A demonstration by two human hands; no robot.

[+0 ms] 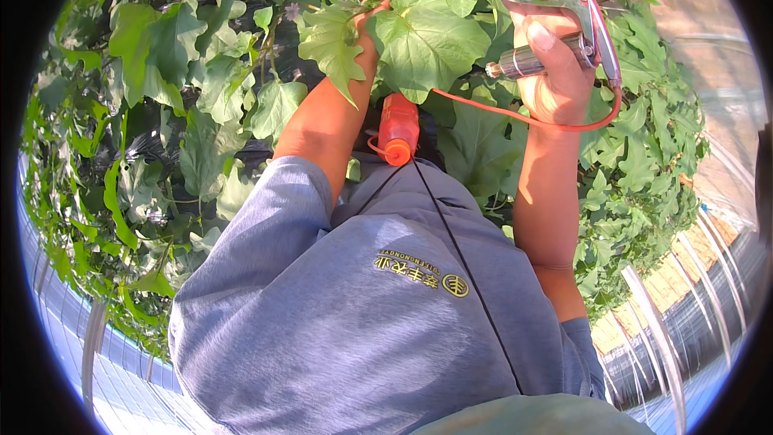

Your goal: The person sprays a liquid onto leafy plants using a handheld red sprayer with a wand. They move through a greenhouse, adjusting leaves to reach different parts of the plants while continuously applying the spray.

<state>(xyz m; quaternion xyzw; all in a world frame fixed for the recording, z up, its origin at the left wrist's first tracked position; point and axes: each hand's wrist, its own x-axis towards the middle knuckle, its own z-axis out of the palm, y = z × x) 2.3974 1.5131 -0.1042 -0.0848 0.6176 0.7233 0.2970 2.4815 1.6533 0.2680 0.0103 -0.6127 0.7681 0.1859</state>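
Observation:
My right hand point(558, 72) is closed around a metal hand-held sprayer gun point(603, 33) with a grey lever and a dark cylinder point(524, 63). Fingers lie over the lever, and the thumb rests along the cylinder. From the gun's lower end a thin red tube point(513, 113) loops towards a red plastic bottle point(400, 118) with an orange cap, hanging at my waist on a black cord point(462, 257). My left hand point(375, 5) reaches in among eggplant leaves. A broad leaf point(429, 42) and a lobed one point(334, 42) hide most of it, including whatever it touches.
Dense eggplant foliage point(199, 72) surrounds me in front and on both sides, with a pale purple flower point(292, 11) at the upper left. Dark plastic film point(229, 30) shows between stems. Curved greenhouse poles point(655, 320) stand at the lower right.

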